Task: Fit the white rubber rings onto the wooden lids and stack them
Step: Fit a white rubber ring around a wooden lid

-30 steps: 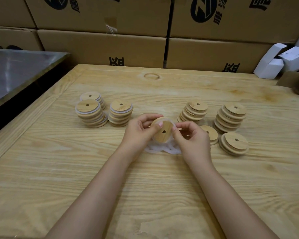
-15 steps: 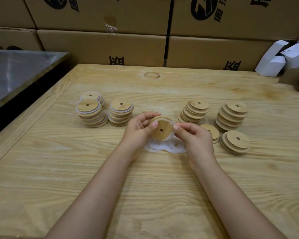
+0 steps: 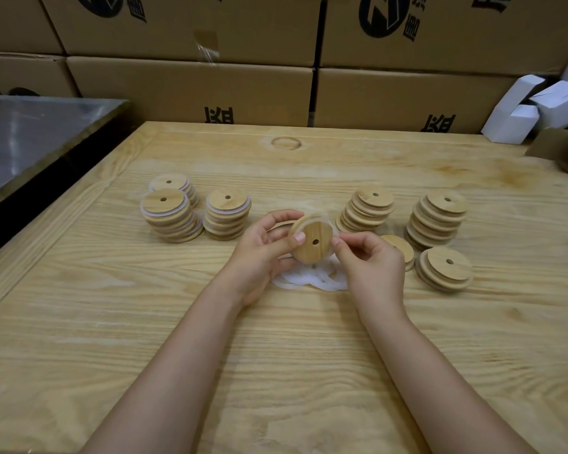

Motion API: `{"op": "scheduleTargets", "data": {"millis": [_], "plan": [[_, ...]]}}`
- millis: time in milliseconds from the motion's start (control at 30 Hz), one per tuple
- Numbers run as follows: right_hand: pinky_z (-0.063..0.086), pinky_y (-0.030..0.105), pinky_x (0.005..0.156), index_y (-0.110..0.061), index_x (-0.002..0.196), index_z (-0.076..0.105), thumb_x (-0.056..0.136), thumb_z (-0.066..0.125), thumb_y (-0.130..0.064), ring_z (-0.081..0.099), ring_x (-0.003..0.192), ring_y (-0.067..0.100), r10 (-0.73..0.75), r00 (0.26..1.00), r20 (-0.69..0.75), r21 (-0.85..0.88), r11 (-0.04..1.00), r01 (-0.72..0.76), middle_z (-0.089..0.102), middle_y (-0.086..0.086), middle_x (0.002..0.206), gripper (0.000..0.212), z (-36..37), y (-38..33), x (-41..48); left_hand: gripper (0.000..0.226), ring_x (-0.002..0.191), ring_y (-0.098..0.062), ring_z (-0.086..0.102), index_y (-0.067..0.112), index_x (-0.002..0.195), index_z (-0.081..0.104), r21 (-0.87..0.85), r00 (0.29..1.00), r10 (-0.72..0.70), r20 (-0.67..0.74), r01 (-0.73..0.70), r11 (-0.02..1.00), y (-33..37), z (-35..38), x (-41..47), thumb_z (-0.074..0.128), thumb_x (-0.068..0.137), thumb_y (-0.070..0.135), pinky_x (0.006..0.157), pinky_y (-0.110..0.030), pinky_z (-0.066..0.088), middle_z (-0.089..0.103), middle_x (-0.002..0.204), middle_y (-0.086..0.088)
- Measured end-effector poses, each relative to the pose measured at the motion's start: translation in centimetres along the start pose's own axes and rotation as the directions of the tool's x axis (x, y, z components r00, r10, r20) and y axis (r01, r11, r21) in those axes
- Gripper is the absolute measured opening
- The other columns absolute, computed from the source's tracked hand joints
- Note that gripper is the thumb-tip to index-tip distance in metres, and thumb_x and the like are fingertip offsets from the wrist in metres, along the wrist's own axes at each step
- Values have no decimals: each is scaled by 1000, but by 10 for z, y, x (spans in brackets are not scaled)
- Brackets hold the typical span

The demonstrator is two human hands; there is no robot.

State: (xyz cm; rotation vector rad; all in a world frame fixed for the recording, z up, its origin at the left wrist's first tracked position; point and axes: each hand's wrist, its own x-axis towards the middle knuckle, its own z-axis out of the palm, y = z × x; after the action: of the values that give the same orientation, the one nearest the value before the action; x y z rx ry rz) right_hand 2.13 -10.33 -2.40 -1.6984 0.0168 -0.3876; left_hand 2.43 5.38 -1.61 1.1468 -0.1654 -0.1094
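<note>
My left hand (image 3: 259, 253) grips a round wooden lid (image 3: 313, 239) with a centre hole, tilted on edge above the table. A white rubber ring (image 3: 321, 219) lies around the lid's upper rim. My right hand (image 3: 372, 267) pinches the ring at the lid's right edge. Under the hands lies a loose pile of white rings (image 3: 312, 278). To the left stand three stacks of lids with rings (image 3: 169, 214). To the right stand stacks of bare lids (image 3: 367, 209), and a single lid (image 3: 398, 245) lies beside my right hand.
The wooden table (image 3: 276, 339) has a raised border on the left. A steel surface (image 3: 30, 132) sits at the far left. Cardboard boxes (image 3: 194, 90) wall off the back, and small white cartons (image 3: 531, 109) lie at the back right.
The lid has tipped a little more upright in my left hand. My right fingers have slid along the ring to the lid's right edge.
</note>
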Motion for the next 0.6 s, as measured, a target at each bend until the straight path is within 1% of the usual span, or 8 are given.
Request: {"op": "scheduleTargets", "data": {"millis": [67,167,300,433,533,600], "plan": [[44,7,63,-29,69,66,80,71,-11,63,68,-6,2,1000,-6,-3,1000,-2,68,-23,68,22,-1,1,1,37,92,-23,67,8,118,58,99,1000,4,-7,-3,995,0,0,1,61,82,0,79,-32,57,69,102,-15],[44,7,60,-25,68,68,80,70,-9,61,63,-5,40,999,-11,25,999,-39,68,-17,63,20,-2,1,3,32,97,-20,66,8,117,59,223,999,48,-16,-44,974,0,1,1,55,88,-5,85,-28,54,68,106,-15],[46,10,60,-22,68,69,79,71,-9,63,65,3,109,994,-1,110,988,-108,70,-8,65,17,-2,0,5,32,88,-11,67,12,110,59,231,997,64,-48,-51,972,0,0,1,48,90,-10,77,-23,54,68,100,-8],[46,9,60,-22,66,69,78,72,-9,64,67,3,121,992,23,147,981,-123,71,-8,66,18,-1,-2,5,32,92,-15,67,14,108,60,201,995,54,-79,-37,979,0,-2,1,45,92,-10,79,-32,56,69,99,-4],[47,10,64,-22,66,70,78,73,-9,66,71,2,114,992,62,166,978,-123,72,-9,70,18,-1,-2,5,32,92,-15,67,14,107,60,199,995,52,-88,-34,979,1,-2,1,45,92,-9,78,-33,57,70,98,-4],[47,10,66,-23,68,70,79,73,-10,67,75,2,77,993,89,150,985,-89,73,-10,75,17,-2,-3,5,31,92,-17,68,14,108,59,193,995,41,-86,-24,981,1,-3,1,45,93,-9,78,-34,57,69,99,-6]]}}
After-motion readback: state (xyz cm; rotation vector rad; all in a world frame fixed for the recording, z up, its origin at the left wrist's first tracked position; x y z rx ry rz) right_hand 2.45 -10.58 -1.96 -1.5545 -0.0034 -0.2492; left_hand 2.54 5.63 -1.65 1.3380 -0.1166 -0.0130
